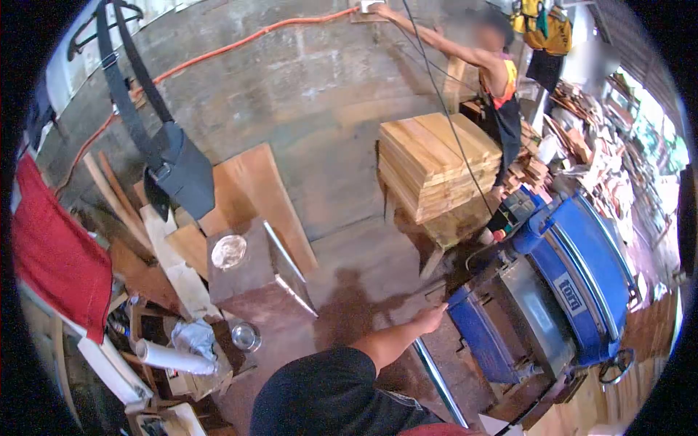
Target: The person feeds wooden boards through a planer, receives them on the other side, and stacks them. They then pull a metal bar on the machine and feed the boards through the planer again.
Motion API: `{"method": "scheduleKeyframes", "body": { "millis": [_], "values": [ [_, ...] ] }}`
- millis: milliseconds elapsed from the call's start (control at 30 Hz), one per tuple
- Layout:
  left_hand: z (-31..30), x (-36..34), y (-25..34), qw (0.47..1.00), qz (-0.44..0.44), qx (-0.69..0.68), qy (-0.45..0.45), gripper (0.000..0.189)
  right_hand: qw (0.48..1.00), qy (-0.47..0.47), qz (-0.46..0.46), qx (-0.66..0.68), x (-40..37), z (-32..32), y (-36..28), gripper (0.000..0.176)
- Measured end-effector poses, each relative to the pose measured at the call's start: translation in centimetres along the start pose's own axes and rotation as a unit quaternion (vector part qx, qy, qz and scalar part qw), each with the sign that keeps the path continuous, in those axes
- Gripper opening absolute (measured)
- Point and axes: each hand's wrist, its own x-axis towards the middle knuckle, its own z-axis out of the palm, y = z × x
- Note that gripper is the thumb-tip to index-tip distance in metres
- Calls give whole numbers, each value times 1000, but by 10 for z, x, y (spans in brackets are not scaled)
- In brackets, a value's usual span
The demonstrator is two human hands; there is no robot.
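Observation:
My left hand reaches out to the right from a black sleeve. Its fingers look curled together near the blue edge of a planer-like machine; whether anything is in them, or whether they touch the machine, I cannot make out. Below the wrist runs a shiny metal bar. The machine has a curved blue cover, a grey metal middle and a small handwheel. My right hand is out of view.
Stacked boards rest on a low stand beyond the machine. Behind them another person reaches toward a wall outlet. A brown box, a glass jar and a hanging bag are at left. Wood scraps lie far right.

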Motion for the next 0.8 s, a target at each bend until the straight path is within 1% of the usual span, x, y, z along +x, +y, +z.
{"method": "scheduleKeyframes", "body": {
  "millis": [33, 67, 133, 200, 233, 267, 333, 367, 433, 500, 533, 600, 633, 667, 700, 733, 767, 800],
  "values": [
    [8, 0, -5, 1000, 9, 0, -9, 58, 982, 99, -155, 36, -20, -10, 6, 46],
    [10, 7, -11, 1000, 25, -11, -4, 59, 954, 204, -205, -80, -36, -17, -7, 46],
    [9, 12, -12, 999, 50, -19, -7, 59, 950, 230, -207, -47, -33, -23, -17, 33],
    [1, 9, -4, 998, -19, 14, -57, 55, 945, 247, -209, -41, -31, -21, -22, 21],
    [-5, 6, -1, 998, -10, 19, -61, 55, 944, 252, -208, -40, -30, -18, -24, 17],
    [-10, 4, 1, 998, -13, 17, -66, 51, 942, 257, -210, -38, -29, -15, -24, 15],
    [-8, 0, 1, 997, -14, 16, -77, 48, 940, 262, -216, -37, -30, -9, -25, 21],
    [-6, 3, -1, 997, -24, -1, -69, 47, 940, 266, -212, -33, -30, -6, -28, 21],
    [-4, 6, 0, 997, -32, -17, -63, 47, 927, 341, -156, -20, -33, 0, -30, 25],
    [-6, 3, 2, 994, -73, -31, -73, 46, 927, 340, -153, -26, -31, 3, -26, 23],
    [-5, 4, 2, 994, -73, -29, -75, 46, 927, 337, -159, -37, -28, 5, -24, 22],
    [-3, 6, 0, 987, -101, -81, -96, 46, 923, 334, -177, -69, -15, 14, -14, 21],
    [-6, 3, 2, 987, -101, -79, -97, 46, 917, 336, -193, -99, -1, 25, -5, 21],
    [-11, -2, 4, 994, -69, -49, -72, 46, 902, 343, -215, -148, 17, 40, 8, 21],
    [-13, -5, 7, 998, -36, -18, -48, 46, 884, 354, -232, -198, 35, 51, 22, 22],
    [-11, -3, 5, 998, -37, -17, -52, 46, 858, 368, -250, -255, 53, 65, 34, 23],
    [-7, 3, -1, 999, -20, 0, -34, 47, 912, 307, -202, -183, 13, 34, 5, 20],
    [4, 6, -8, 1000, -4, 16, -19, 49, 951, 252, -141, -107, -36, -5, -31, 24]
  ]
}}
